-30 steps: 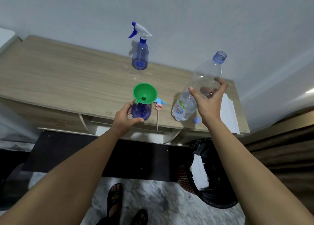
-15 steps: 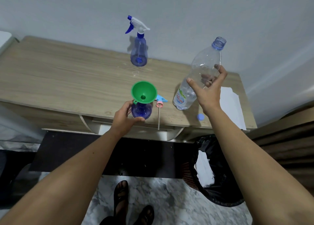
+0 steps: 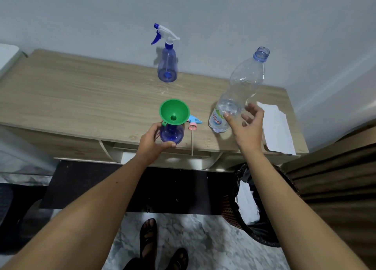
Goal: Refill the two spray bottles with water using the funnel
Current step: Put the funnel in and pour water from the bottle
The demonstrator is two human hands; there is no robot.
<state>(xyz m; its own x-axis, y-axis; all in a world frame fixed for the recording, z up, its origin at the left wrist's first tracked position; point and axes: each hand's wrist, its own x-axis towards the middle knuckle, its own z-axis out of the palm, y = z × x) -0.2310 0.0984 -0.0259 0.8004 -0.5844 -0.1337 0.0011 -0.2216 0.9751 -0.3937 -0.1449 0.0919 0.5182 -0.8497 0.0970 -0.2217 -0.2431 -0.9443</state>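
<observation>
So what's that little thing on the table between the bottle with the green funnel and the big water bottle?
A pink and blue spray head with its long tube lies there, taken off, between the funnel bottle and the water bottle, in the head view.

We see a light wood-grain table (image 3: 81, 98) set against a pale wall. At its back edge stands a blue spray bottle (image 3: 167, 66), upright, with its white-and-blue trigger head on. Near the front edge stands a second blue bottle (image 3: 172, 134) without its head, a green funnel (image 3: 174, 111) seated in its neck. Just right of it lies the loose sprayer head (image 3: 193, 124), pink collar toward us, its thin tube (image 3: 192, 143) reaching past the front edge. Further right stands an uncapped clear water bottle (image 3: 240, 90), holding a little water. A white sheet of paper (image 3: 276, 129) lies at the right end, overhanging the front edge.
</observation>
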